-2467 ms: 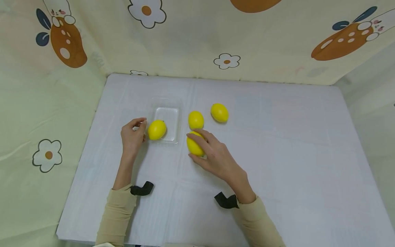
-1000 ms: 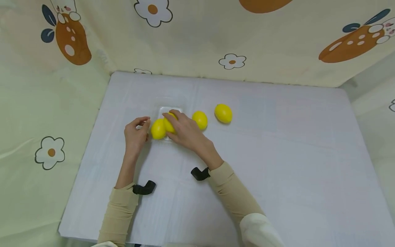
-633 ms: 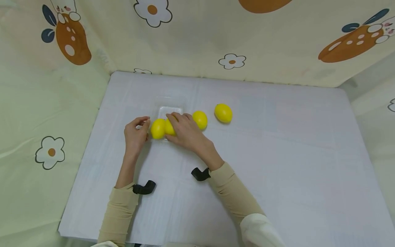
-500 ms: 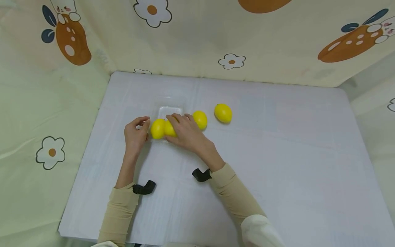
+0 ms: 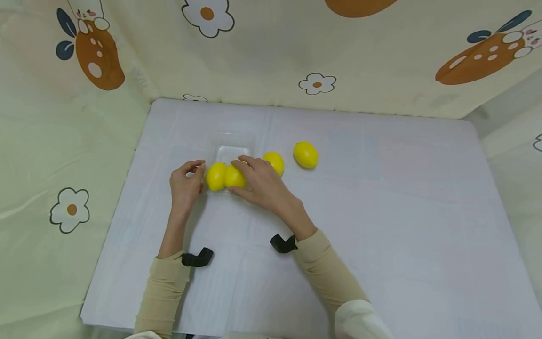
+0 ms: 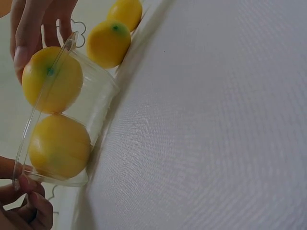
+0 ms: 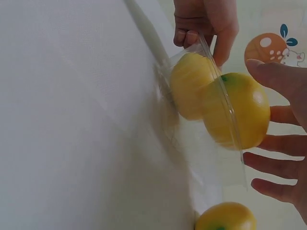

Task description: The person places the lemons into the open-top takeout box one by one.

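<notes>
In the head view, a white-covered worktop (image 5: 389, 212), faintly creased and round-cornered, meets a cream cloth wall (image 5: 262, 56) along its far edge; flower prints (image 5: 207, 19) and brown rabbit prints (image 5: 478, 61) decorate the cloth, and paler cloth (image 5: 508, 108) hangs at the right. On the worktop's left half sits a clear plastic container (image 5: 230, 152) with two lemons inside, the outer lemon (image 5: 216, 176) touching the inner lemon (image 5: 235, 177). The left hand (image 5: 186, 181) has its grip pinched at the container's left rim, while the right hand (image 5: 267, 186) has thumb and fingers apart at the inner lemon. A third lemon (image 5: 274, 162) lies partly behind the right hand, and a fourth lemon (image 5: 306, 155) rests farther right on the worktop. Tan sleeves (image 5: 163, 287) and black wrist pieces (image 5: 197, 257) cover both wrists. The left wrist view shows the left thumb and fingers together on the rim, both contained lemons side by side, and the fine weave of the white cover. In the right wrist view, the inner lemon rises past the rim beside the right hand's spread fingers; whether a fingertip brushes it is hard to tell.
</notes>
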The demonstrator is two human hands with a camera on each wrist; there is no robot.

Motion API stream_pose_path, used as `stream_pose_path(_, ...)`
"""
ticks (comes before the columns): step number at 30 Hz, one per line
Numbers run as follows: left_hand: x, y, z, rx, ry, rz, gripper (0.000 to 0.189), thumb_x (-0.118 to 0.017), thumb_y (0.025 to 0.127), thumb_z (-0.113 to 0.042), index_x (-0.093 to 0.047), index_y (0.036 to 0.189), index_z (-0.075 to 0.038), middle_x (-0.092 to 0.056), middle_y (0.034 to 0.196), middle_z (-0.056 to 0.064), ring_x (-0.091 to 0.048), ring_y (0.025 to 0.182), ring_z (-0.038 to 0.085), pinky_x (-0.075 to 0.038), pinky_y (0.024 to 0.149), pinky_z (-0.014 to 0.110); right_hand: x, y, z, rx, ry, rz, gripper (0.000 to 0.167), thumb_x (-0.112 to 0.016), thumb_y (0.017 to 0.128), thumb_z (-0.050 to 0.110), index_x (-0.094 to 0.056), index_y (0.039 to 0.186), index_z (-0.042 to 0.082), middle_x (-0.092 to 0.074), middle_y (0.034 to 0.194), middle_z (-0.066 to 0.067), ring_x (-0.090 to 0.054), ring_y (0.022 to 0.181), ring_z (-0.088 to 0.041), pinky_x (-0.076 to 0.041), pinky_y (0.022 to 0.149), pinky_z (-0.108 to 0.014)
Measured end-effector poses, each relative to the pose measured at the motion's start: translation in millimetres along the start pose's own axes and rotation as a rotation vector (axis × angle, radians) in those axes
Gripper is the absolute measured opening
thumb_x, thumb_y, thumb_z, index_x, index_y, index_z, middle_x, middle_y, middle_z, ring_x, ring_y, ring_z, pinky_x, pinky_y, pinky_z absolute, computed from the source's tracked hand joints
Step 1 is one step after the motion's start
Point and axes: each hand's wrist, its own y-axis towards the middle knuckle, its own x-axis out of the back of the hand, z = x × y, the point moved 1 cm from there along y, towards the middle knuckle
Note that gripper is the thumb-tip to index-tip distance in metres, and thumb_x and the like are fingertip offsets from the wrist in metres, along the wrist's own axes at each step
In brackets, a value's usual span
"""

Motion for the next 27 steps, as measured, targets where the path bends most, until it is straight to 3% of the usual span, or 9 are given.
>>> stream_pose_path(9, 1.2, -1.2, 0.4, 0.008, -0.003, -0.016, 0.03, -0.065, 0.102, -0.021, -0.073, 0.122, -0.001, -0.059, 0.095, 0.007, -0.05, 0.045, 0.006, -0.049, 0.048, 0.015, 16.0, -26.1, -6.7, 0.073, 0.004, -0.129, 0.051, -0.079, 0.092, 0.024, -0.063, 0.136, 0.004, -0.063, 0.137, -0.014, -0.061, 0.125, -0.031, -0.051, 0.108, -0.041)
stream_pose_path(16, -0.8, -0.8, 0.3, 0.0, 0.015, -0.007, 0.03, -0.064, 0.102, -0.022, -0.073, 0.123, -0.002, -0.059, 0.096, 0.007, -0.049, 0.046, 0.008, -0.048, 0.048, 0.015, 29.1, -52.3, -16.8, 0.064, 0.041, -0.191, 0.047, -0.079, 0.091, 0.015, -0.063, 0.134, 0.005, -0.064, 0.135, -0.013, -0.061, 0.123, -0.03, -0.049, 0.111, -0.044)
stream_pose_path(20, -1.2, -0.7, -0.3, -0.002, 0.012, -0.004, 0.03, -0.064, 0.102, -0.021, -0.073, 0.123, -0.002, -0.059, 0.095, 0.007, -0.049, 0.046, 0.008, -0.049, 0.048, 0.016, 34.1, -66.4, -24.0, 0.055, 0.027, -0.229, 0.048, -0.081, 0.089, 0.014, -0.064, 0.133, 0.003, -0.064, 0.133, -0.015, -0.061, 0.123, -0.032, -0.053, 0.106, -0.042)
stream_pose_path(27, -1.0, -1.3, -1.1, -0.012, 0.002, 0.007, 0.03, -0.064, 0.102, -0.02, -0.073, 0.123, 0.0, -0.059, 0.095, 0.007, -0.05, 0.045, 0.006, -0.048, 0.048, 0.015, 36.7, -75.2, -37.1, 0.008, 0.019, -0.252, 0.053, -0.084, 0.087, 0.013, -0.062, 0.133, 0.002, -0.06, 0.136, -0.02, -0.062, 0.12, -0.036, -0.056, 0.099, -0.045)
